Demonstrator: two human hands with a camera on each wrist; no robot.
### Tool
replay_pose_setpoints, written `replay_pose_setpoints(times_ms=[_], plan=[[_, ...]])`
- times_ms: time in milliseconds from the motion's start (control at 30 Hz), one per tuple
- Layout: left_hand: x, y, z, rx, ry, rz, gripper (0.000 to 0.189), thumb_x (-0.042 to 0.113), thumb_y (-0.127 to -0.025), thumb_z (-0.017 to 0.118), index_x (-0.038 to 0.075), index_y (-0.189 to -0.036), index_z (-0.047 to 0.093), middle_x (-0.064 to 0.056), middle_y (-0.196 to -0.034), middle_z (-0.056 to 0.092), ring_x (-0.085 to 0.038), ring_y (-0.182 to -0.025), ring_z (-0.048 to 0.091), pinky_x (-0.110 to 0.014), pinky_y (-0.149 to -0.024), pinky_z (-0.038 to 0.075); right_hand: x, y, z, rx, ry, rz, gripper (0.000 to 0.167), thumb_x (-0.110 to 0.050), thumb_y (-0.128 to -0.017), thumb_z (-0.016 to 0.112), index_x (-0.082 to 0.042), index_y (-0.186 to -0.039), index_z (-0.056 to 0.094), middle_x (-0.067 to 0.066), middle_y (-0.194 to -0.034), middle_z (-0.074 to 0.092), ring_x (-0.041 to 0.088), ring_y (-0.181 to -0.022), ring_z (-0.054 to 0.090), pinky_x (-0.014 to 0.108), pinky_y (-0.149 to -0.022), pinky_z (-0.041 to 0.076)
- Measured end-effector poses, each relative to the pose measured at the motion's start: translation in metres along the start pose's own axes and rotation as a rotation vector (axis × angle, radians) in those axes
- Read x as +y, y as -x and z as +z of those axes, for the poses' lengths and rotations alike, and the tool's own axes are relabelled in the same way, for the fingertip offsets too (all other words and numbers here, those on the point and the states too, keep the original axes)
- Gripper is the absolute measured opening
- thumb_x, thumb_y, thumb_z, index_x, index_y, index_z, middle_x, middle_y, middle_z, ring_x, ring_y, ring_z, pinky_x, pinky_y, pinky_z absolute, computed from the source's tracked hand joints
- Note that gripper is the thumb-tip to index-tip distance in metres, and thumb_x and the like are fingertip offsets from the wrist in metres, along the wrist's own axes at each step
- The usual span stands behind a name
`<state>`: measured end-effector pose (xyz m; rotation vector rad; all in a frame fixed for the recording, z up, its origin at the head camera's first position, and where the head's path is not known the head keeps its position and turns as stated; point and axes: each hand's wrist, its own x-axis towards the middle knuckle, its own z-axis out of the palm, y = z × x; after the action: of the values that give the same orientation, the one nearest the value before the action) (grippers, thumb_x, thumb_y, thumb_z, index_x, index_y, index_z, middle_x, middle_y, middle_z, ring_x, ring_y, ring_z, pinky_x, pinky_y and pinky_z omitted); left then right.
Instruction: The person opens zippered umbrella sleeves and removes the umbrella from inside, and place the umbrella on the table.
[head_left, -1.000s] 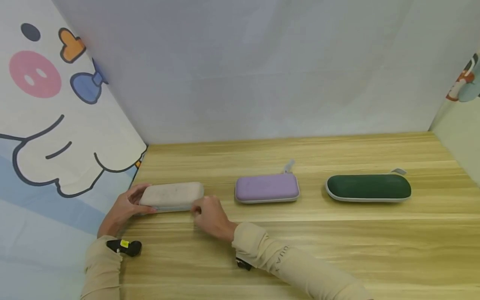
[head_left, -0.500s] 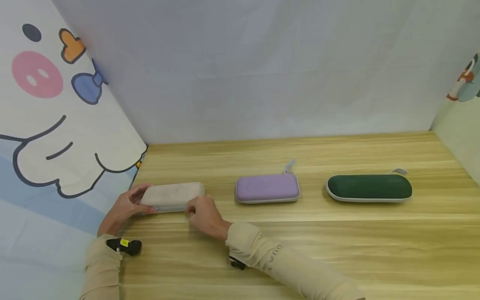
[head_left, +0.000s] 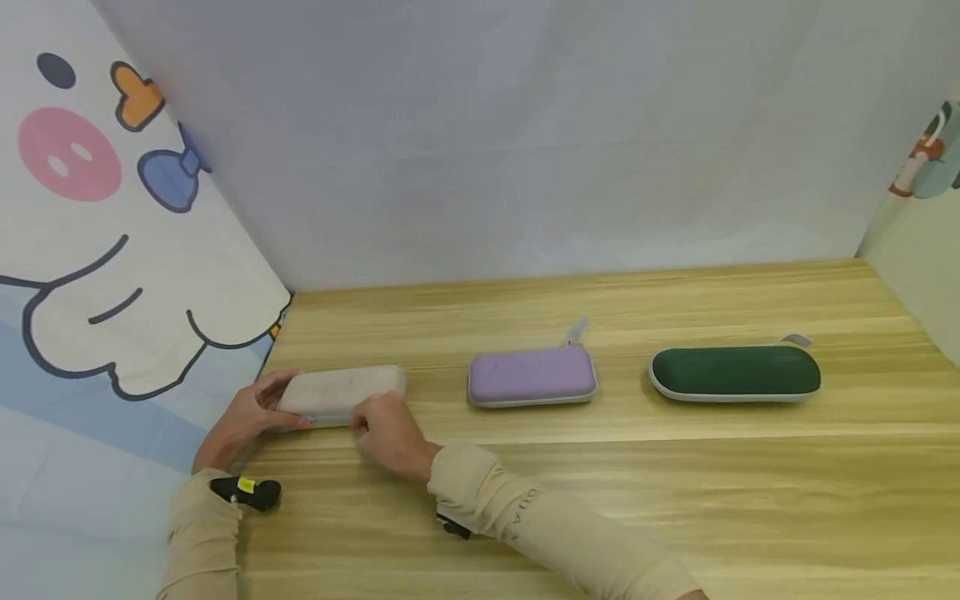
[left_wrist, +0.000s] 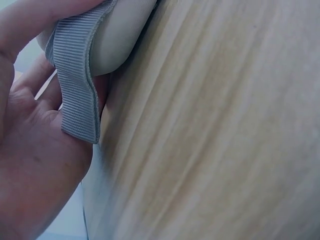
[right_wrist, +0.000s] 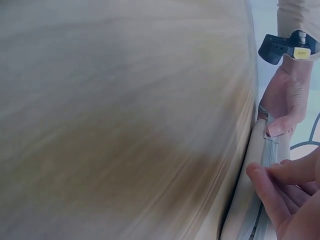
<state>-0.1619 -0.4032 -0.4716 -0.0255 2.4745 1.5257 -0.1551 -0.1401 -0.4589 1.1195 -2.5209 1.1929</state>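
Note:
A beige zippered pencil case (head_left: 341, 388) lies at the left of the table. My left hand (head_left: 246, 418) grips its left end, thumb along the front side. In the left wrist view a grey ribbon loop (left_wrist: 77, 75) hangs from that end beside the palm. My right hand (head_left: 392, 435) is at the front side, right of the middle. Thumb and finger pinch at the grey zipper (right_wrist: 270, 149) in the right wrist view; the zipper pull itself is hidden by the fingers. Behind them a thin dark slit shows along the zipper.
A purple case (head_left: 532, 375) with a ribbon tab lies mid-table, right of the beige one. Farther right is a dark green case (head_left: 735, 372) with a grey tab. A pale curtain (head_left: 570, 167) closes off the back, and a cartoon-printed sheet (head_left: 157, 308) the left.
My right hand has slid left along the front of the beige pencil case, from its right end toward the middle. The left hand keeps its hold, and the case stays in place.

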Motion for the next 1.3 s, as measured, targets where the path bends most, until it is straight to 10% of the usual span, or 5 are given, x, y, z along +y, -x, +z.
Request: replay_pose_setpoints(times_ms=[1300], plan=[[0.004,-0.011,0.009,-0.008,0.023,0.051,0.083,0.013,-0.071,0.083,0.007,-0.142,0.04,-0.002,-0.134,0.048,-0.011,-0.111,0.05,-0.022,-0.086,0.043,-0.013,-0.024,0.031,-0.127,0.208,-0.053,0.039,0.003,-0.074,0.066,-0.016,-0.054,0.039,-0.009,-0.053,0.03,0.004,-0.051,0.03,0.015,-0.048,0.026]])
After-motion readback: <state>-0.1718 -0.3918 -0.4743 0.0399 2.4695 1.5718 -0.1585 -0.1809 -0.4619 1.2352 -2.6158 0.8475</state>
